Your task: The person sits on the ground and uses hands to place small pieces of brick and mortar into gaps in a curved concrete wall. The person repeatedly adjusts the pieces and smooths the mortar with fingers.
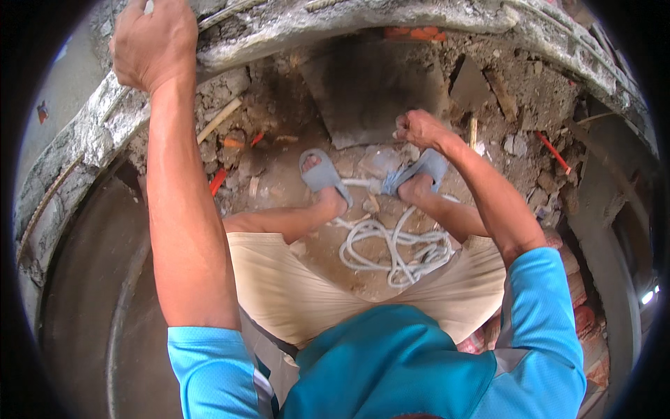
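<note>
White rope (394, 244) coiled loosely on dirt ground between two feet in grey slippers (322, 172), one strand rising toward right hand (417, 129), fisted just above right foot, apparently clenched on it. Left hand (155, 43) high up, fingers curled over rough concrete rim (293, 28); rubble and brick fragments (530, 140) scattered beyond.

The left hand (152, 43) hides its fingertips over the concrete rim (293, 28); the right fist (417, 128) conceals whatever it holds.

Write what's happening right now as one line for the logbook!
left hand: gripping concrete rim | right hand: closed fist above feet | white rope: coiled on dirt between grey sandals
</note>
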Demonstrator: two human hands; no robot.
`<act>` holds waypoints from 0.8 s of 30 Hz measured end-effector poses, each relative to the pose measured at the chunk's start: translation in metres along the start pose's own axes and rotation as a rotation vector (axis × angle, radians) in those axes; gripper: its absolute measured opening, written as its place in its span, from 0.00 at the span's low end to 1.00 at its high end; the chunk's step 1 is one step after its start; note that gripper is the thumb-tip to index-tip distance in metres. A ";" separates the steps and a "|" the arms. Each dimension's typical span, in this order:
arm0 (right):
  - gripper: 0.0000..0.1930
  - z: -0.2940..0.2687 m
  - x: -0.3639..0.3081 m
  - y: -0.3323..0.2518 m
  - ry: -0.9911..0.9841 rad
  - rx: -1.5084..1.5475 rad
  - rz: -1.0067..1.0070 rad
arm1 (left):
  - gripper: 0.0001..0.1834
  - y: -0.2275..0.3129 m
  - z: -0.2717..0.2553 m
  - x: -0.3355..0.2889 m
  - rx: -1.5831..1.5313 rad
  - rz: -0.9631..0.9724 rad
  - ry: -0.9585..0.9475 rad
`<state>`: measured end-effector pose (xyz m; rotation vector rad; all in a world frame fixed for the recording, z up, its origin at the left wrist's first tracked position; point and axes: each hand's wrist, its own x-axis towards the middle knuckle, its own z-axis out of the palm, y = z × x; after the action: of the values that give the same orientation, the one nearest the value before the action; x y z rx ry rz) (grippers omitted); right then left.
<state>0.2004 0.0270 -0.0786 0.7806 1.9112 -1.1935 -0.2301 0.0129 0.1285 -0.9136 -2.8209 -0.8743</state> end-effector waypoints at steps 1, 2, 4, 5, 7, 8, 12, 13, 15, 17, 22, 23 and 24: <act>0.16 -0.005 0.002 0.000 0.007 0.019 -0.008 | 0.34 0.001 -0.004 -0.008 -0.053 0.046 0.005; 0.16 -0.010 0.006 0.001 0.014 0.039 -0.015 | 0.35 0.001 -0.002 -0.014 -0.106 0.093 0.010; 0.17 -0.016 0.018 0.007 0.002 0.081 -0.008 | 0.41 -0.014 0.001 -0.007 -0.044 0.032 0.033; 0.17 -0.019 0.021 0.013 0.012 0.081 -0.004 | 0.44 -0.023 0.001 0.001 -0.017 0.005 0.046; 0.17 -0.014 0.036 0.035 0.039 0.087 -0.002 | 0.43 -0.036 0.012 0.005 0.035 0.033 0.088; 0.18 -0.010 0.048 0.053 0.050 0.099 0.008 | 0.42 -0.036 0.016 0.006 0.047 0.059 0.090; 0.17 -0.003 0.081 0.102 0.122 0.012 -0.031 | 0.45 -0.039 0.012 0.014 0.140 0.066 0.101; 0.18 -0.005 0.084 0.108 0.103 -0.006 0.026 | 0.45 -0.033 0.010 0.020 0.154 0.073 0.090; 0.18 0.011 0.098 0.127 0.180 -0.105 0.063 | 0.45 -0.035 0.009 0.025 0.149 0.065 0.002; 0.20 0.025 0.098 0.102 0.260 -0.081 0.098 | 0.45 -0.042 0.018 0.031 0.128 0.082 -0.091; 0.18 0.041 0.107 0.033 0.636 0.355 0.030 | 0.47 -0.024 0.009 0.010 -0.034 0.082 -0.158; 0.17 0.042 0.110 0.024 0.716 0.482 0.003 | 0.47 -0.021 0.009 0.012 -0.039 0.063 -0.172; 0.16 0.046 0.112 0.018 0.794 0.613 -0.029 | 0.47 -0.020 0.009 0.015 -0.039 0.044 -0.185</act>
<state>0.1665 0.0039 -0.1942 1.7645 2.1537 -1.6801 -0.2520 0.0125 0.1139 -1.1125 -2.9328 -0.8851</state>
